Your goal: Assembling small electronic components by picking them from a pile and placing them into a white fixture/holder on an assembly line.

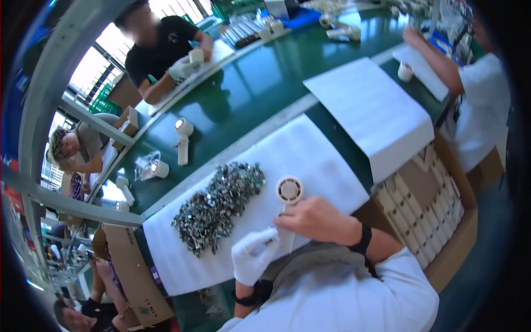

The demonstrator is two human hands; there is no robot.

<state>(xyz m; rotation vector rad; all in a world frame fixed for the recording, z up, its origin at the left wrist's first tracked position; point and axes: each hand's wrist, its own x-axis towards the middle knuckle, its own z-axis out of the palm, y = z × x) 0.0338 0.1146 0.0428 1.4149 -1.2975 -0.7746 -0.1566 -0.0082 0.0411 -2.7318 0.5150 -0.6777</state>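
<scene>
In front of me a cream handheld fan (290, 190) with a round grille lies over a white foam sheet (326, 160), its handle toward my body. My bare right hand (318, 220) is closed around the neck and upper handle, fingertips pinched together. My left hand (254, 257), in a white glove, is closed beside the handle. A small dark part (270, 241) shows at its fingers; its exact kind is too small to tell. To the left of the fan lies a heap of small circuit boards (221, 202).
A carton (467, 232) packed with white fan parts stands at my right, beneath another foam sheet (376, 105). Several fans, including one white fan (183, 141), lie on the green conveyor belt (249, 77). A person (160, 52) works across it; another person (475, 105) sits at right.
</scene>
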